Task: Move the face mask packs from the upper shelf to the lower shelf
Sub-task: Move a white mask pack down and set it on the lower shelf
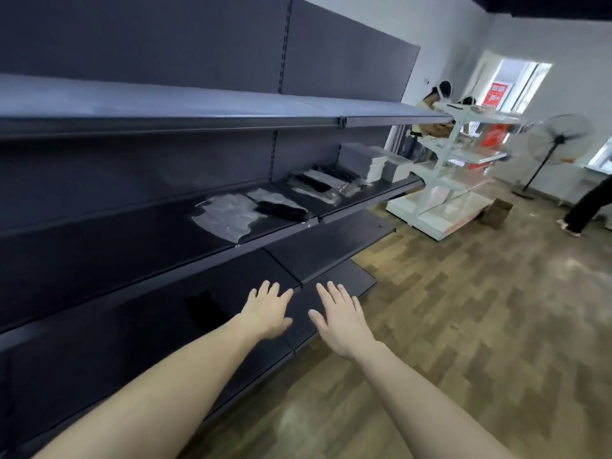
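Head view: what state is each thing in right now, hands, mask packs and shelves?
Left hand: open, fingers straight, holding nothing, over the lower shelf.
Right hand: open, fingers spread, holding nothing.
Clear mask packs: lying flat on the upper shelf, not yet moved.
Dark mask packs: lying flat, farther along that shelf.
Lower shelf: bare where visible.
Standing fan: upright; spinning or not, cannot tell.

Both bare forearms extend from the lower edge toward 12 o'clock, converging slightly. Left hand [266, 311]: palm down, fingers straight and slightly spread, pointing toward 1 o'clock, holding nothing. Right hand [341, 321]: palm down, fingers straight and spread, pointing toward 11 o'clock, thumb out at 9 o'clock, holding nothing. The hands lie side by side, apart.
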`<state>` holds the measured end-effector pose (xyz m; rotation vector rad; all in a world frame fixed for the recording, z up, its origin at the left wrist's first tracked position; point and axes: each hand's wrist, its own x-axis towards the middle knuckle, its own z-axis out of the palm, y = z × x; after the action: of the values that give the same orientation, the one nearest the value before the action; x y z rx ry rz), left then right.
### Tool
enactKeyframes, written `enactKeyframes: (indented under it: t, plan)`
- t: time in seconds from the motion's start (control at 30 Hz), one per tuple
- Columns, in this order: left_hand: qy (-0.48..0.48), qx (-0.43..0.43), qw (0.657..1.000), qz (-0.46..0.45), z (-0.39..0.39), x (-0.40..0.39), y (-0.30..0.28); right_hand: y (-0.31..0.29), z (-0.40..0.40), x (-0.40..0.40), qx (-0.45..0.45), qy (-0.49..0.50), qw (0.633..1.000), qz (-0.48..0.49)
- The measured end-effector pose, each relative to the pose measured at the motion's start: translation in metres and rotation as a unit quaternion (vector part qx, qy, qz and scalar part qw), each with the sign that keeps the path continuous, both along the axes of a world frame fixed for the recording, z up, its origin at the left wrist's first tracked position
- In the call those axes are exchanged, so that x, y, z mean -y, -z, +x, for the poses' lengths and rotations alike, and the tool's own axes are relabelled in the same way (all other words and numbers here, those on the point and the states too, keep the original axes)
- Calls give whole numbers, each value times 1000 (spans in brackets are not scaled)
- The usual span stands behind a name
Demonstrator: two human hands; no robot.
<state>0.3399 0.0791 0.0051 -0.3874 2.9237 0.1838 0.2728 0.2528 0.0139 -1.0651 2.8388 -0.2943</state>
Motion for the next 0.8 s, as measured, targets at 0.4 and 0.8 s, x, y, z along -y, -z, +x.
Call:
enactKeyframes:
  t: [0.4,0.8]
  plan:
    - [-82,10,996,26,-172,-22,6,4,-210,-12,16,-73,997,24]
    - [-272,-89,956,54,-356,88,19,13,-397,87,-18,-182,982,50]
